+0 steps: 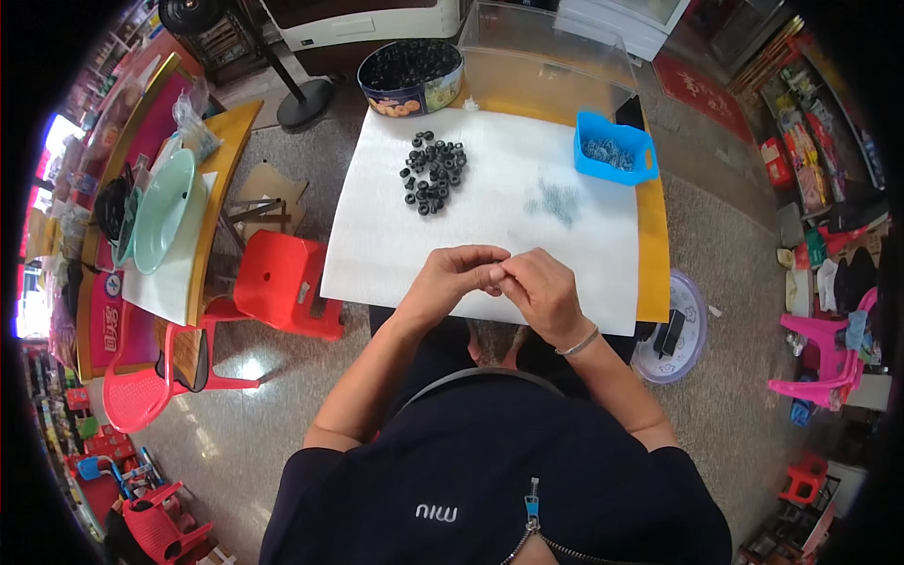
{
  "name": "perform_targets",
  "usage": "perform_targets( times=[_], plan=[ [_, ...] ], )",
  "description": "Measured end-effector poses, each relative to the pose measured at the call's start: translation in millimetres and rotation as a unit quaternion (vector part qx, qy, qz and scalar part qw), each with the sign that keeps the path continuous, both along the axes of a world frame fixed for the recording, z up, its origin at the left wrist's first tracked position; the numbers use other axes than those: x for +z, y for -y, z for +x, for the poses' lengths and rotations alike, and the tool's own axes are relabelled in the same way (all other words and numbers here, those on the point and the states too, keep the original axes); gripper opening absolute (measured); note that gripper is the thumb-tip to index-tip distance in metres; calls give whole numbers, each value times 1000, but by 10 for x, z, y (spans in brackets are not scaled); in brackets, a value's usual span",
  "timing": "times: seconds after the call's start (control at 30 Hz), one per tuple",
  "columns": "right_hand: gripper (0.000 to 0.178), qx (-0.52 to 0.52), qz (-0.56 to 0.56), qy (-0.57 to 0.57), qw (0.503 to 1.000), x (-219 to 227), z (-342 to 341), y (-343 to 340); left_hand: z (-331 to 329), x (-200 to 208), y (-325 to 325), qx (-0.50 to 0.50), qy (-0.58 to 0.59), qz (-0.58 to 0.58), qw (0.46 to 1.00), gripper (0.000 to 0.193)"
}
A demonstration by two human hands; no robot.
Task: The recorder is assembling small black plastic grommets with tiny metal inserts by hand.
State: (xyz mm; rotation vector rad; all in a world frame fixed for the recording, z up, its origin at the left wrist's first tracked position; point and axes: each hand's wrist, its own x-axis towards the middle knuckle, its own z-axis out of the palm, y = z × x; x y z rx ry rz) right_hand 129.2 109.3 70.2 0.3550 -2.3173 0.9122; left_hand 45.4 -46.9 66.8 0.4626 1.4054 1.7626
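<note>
My left hand (450, 280) and my right hand (541, 290) meet fingertip to fingertip over the near edge of a white sheet (377, 254) on the table. Both pinch a small part between them, too small and hidden to identify. A loose pile of small black rings (433, 172) lies farther out on the sheet. A scatter of small grey metal parts (556, 201) lies to the right of it. My right wrist wears a thin bracelet.
A round tin (411, 76) full of black rings stands at the far left of the table. A blue tray (614, 148) holds grey metal parts at the far right, next to a clear plastic box (546, 56). A red stool (280, 282) and a pink chair (127, 391) stand to the left.
</note>
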Motion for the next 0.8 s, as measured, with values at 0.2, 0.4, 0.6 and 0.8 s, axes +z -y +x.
perform_targets(
  times=[0.2,0.4,0.6,0.8],
  plan=[
    [14,12,-25,54,998,-48,45,-5,-55,-96,20,-42,9,-16,999,36],
    [15,-12,-156,160,975,-57,110,-8,13,-270,-32,-15,67,13,998,33],
    [17,-26,-122,131,983,-133,101,29,114,-352,-94,6,83,45,996,29],
    [19,-19,-143,166,976,-152,132,48,140,-389,-86,10,80,27,996,28]
  ],
)
